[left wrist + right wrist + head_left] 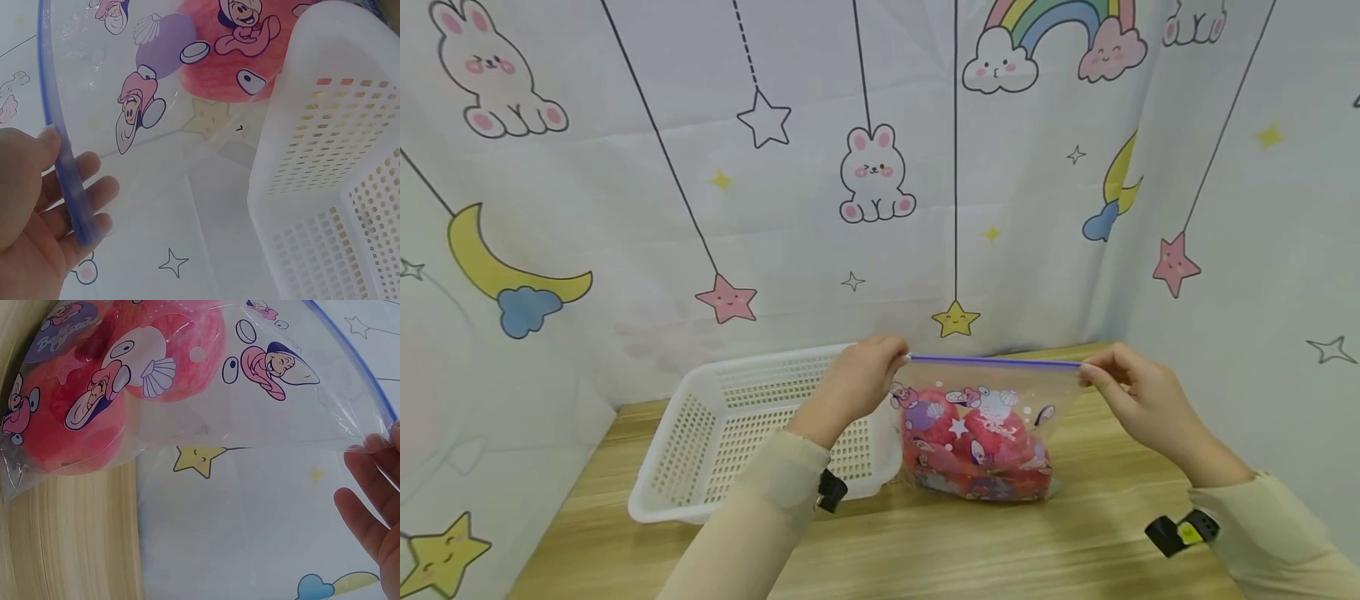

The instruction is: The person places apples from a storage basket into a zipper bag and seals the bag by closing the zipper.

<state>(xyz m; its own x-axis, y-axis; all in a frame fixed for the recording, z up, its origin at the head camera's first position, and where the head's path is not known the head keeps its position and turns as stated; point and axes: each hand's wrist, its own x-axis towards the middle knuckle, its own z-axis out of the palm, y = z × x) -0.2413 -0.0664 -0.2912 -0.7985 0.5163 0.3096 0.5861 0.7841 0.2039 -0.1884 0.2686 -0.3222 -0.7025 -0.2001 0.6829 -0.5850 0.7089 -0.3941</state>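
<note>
A clear zip bag (pixel 977 433) with cartoon prints and a blue-purple zip strip (pixel 1000 361) stands on the table. Red round fruits, which look like apples (pixel 81 431), fill its lower part. By the top left corner my left hand (pixel 868 375) pinches the bag; in the left wrist view the thumb and fingers of that hand (pixel 44 200) lie on either side of the strip. My right hand (pixel 1138 400) pinches the opposite top corner between thumb and fingers. The strip is stretched straight between both hands, and it looks closed in the head view.
Left of the bag stands a white plastic basket (pixel 681 446) with holed walls, its right end close beside the bag. The wooden table (pixel 1000 550) meets a patterned cloth backdrop (pixel 805 217) at the back, and cloth hangs at both sides.
</note>
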